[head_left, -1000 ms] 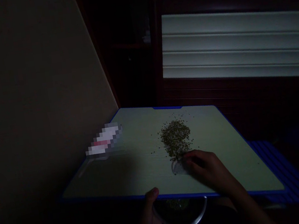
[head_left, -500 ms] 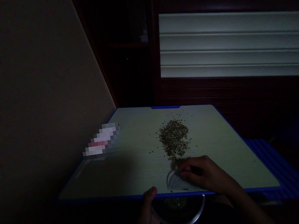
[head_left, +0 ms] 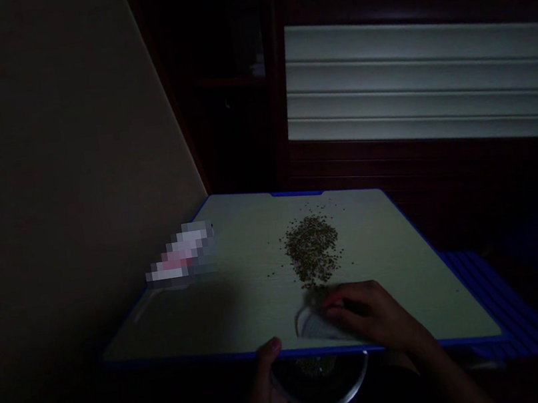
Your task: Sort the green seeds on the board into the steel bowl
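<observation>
Small dark seeds or grains lie in a loose heap on the pale tabletop, too small and dim to name. My right hand is at the near edge below the heap, fingers closed in a pinch on a pale, rounded flat piece. That piece is blurred, and part of it is hidden by the hand. Below the edge is a dark bowl with a shiny rim, some grains inside. My left hand grips its left side, thumb up at the table's edge.
A pixelated white and pink object lies at the table's left side, against the wall. Dark wooden furniture with a pale slatted panel stands behind. Blue striped material shows low on the right.
The pale rounded piece has shifted slightly left and blurred under my right hand. My left hand and the bowl stay nearly in place.
</observation>
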Tool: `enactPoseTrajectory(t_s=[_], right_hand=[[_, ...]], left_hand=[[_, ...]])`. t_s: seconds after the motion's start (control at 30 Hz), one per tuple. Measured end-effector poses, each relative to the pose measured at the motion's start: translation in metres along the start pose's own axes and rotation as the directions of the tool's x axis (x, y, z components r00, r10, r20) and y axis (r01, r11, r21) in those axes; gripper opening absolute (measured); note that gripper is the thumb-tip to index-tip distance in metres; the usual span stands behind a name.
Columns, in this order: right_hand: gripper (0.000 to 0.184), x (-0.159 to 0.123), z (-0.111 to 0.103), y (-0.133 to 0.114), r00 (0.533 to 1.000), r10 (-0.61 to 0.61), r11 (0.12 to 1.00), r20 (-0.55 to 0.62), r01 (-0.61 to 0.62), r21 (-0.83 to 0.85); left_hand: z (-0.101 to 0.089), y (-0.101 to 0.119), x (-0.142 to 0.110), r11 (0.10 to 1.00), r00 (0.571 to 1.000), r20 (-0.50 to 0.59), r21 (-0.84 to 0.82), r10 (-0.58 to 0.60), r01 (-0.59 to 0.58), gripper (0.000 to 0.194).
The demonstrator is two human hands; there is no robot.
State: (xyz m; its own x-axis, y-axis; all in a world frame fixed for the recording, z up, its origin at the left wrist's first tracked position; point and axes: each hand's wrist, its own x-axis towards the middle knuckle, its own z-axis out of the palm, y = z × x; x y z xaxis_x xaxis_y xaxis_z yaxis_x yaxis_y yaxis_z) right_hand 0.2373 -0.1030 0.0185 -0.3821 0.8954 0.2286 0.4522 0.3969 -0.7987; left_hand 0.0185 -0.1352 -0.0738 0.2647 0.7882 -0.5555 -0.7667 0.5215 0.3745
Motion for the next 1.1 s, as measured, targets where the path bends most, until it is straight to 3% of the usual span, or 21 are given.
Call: enactPoseTrajectory(t_s=[0.07,0.13,0.27,0.33,0.5,0.7,0.93,1.1], right_hand=[[0.018,0.001,-0.002,0.004,0.982,0.043,0.999,-0.183,-0.045,-0.007],[0.020,0.001,-0.004,0.009,0.922,0.114,0.993,-0.371,-0.115,0.021],[0.019,0.003,-0.007,0.018,0.820,0.233,0.971,-0.523,-0.221,0.088],[0.017,0.004,-0.007,0.020,0.809,0.255,0.964,-0.530,-0.256,0.074],[0.016,0.004,-0.006,0.022,0.836,0.252,0.958,-0.487,-0.286,0.004],[0.016,0.004,-0.005,0.025,0.866,0.246,0.962,-0.437,-0.273,0.000],[0.015,0.004,-0.003,0.022,0.893,0.245,0.967,-0.378,-0.253,0.029],[0.013,0.004,-0.002,0.019,0.907,0.240,0.970,-0.345,-0.242,0.038]], left_hand=[[-0.002,-0.001,0.001,0.998,0.998,-0.012,0.014,0.059,-0.059,0.035],[-0.004,-0.002,0.002,0.994,0.994,-0.037,0.034,0.102,-0.100,0.033],[-0.005,-0.003,0.002,0.993,0.993,-0.042,0.052,0.106,-0.104,0.036],[-0.006,-0.003,0.002,0.993,0.994,-0.018,0.053,0.107,-0.106,0.039],[-0.009,-0.004,0.003,0.995,0.996,-0.022,0.043,0.089,-0.088,0.049],[-0.009,-0.005,0.005,0.984,0.982,-0.062,0.045,0.176,-0.173,0.060],[0.002,-0.002,-0.002,0.989,0.980,-0.138,0.023,0.145,-0.143,0.055],[-0.005,-0.003,0.002,0.985,0.974,-0.146,0.030,0.171,-0.168,0.055]])
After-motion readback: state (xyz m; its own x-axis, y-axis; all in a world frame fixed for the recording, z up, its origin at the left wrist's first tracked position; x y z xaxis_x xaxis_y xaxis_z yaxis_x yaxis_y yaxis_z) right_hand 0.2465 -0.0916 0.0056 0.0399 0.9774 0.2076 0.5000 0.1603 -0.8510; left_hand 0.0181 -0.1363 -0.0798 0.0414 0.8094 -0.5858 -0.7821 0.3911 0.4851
